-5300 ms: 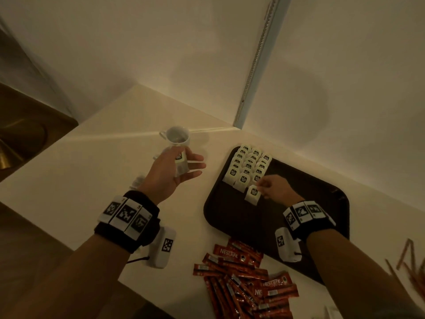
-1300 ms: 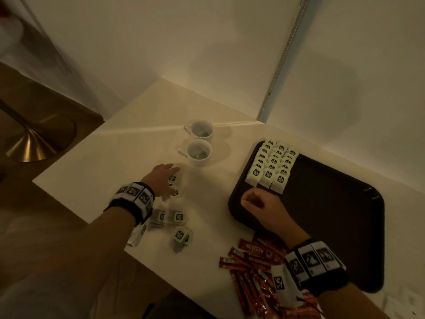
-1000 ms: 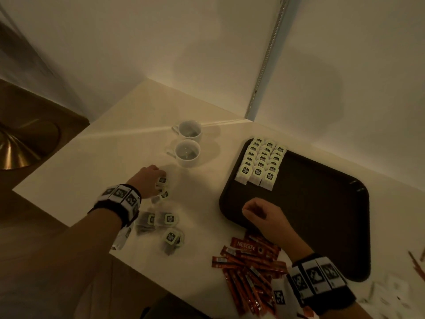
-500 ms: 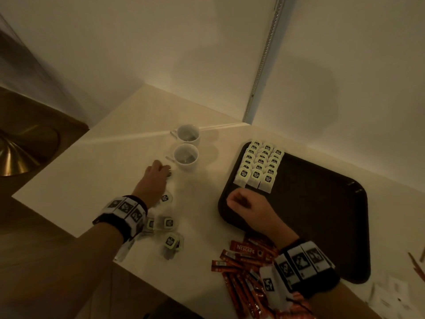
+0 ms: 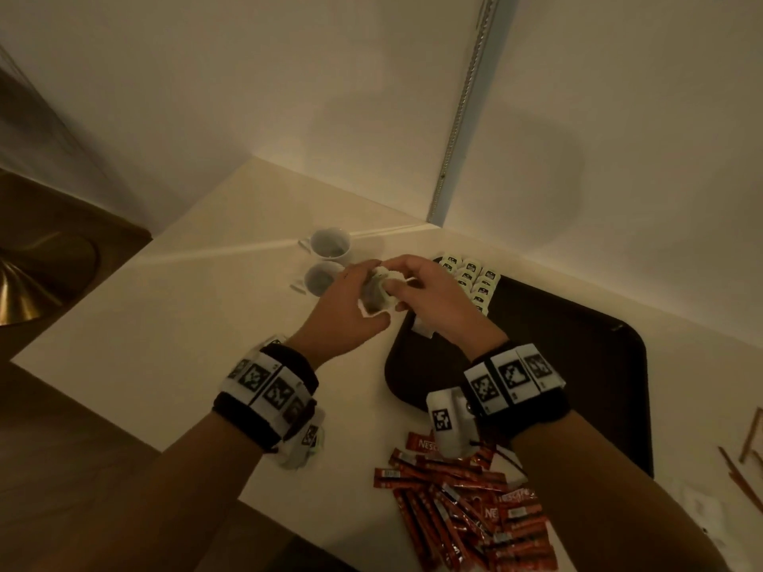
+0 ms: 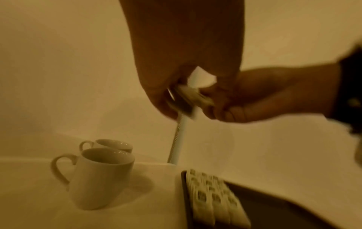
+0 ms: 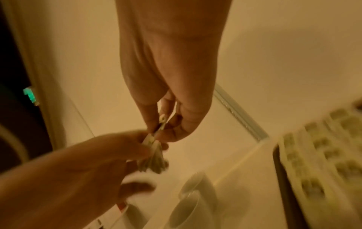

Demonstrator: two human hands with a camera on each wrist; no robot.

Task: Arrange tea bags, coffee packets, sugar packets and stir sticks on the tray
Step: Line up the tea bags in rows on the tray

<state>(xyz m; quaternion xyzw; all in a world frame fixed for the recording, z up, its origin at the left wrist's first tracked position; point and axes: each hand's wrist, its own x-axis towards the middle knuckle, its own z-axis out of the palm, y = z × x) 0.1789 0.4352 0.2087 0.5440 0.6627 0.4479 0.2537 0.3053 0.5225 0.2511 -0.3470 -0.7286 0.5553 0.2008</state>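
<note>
Both hands meet in the air between the cups and the tray, holding one small bunch of tea bags (image 5: pixel 376 291). My left hand (image 5: pixel 368 301) grips the bunch (image 6: pixel 187 99) from the left. My right hand (image 5: pixel 397 287) pinches the top of the bunch (image 7: pixel 162 122), and the bags (image 7: pixel 153 159) hang below the fingers. The dark tray (image 5: pixel 578 365) lies on the right, with rows of tea bags (image 5: pixel 470 278) lined up in its far left corner. Red coffee packets (image 5: pixel 475 509) lie in a heap on the table near me.
Two white cups (image 5: pixel 330 243) (image 5: pixel 320 279) stand just left of the hands, the nearer cup (image 6: pixel 101 175) close under them. Stir sticks (image 5: pixel 747 447) lie at the right edge. Walls close the table's far side, and the table's left edge drops to a dark floor.
My left hand has gathered tea bags off the table and lifted them. My right hand has left the tray's near edge and risen to meet it; both now hold the bunch.
</note>
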